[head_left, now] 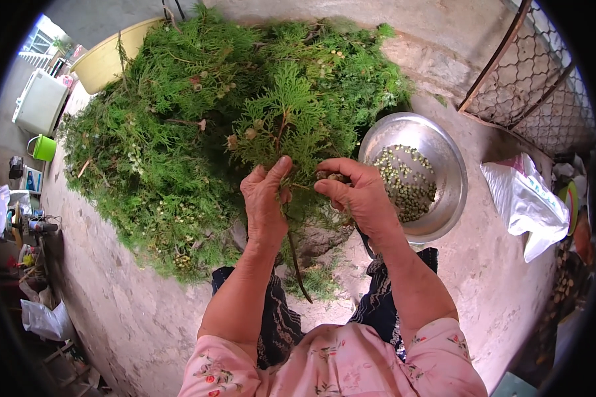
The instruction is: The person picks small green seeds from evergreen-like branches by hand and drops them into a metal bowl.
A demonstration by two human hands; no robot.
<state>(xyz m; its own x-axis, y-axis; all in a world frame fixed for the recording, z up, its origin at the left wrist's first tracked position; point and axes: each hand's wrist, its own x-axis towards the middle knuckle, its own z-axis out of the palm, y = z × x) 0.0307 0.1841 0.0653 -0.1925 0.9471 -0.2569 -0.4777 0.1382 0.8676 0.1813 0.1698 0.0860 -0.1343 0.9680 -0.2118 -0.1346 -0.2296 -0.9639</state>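
My left hand (266, 202) is closed round a leafy green conifer branch (288, 112), whose bare brown stem hangs down below the fist. Small pale-brown cones sit among its flat sprays. Beside it, my right hand (357, 195) pinches a small brownish cone (334, 177) between thumb and fingertips, close to the branch. Whether that cone is still attached I cannot tell. To the right of my right hand stands a wide metal basin (451, 165) with many small green cones (407, 182) in it. A large heap of cut conifer branches (152, 139) lies in front of me, spreading to the left.
A yellow tub (116, 56) stands behind the heap at the far left, near a white box (41, 102) and a green bucket (44, 147). At the right are a wire mesh panel (523, 86) and a white sack (526, 198). Assorted household items line the left edge.
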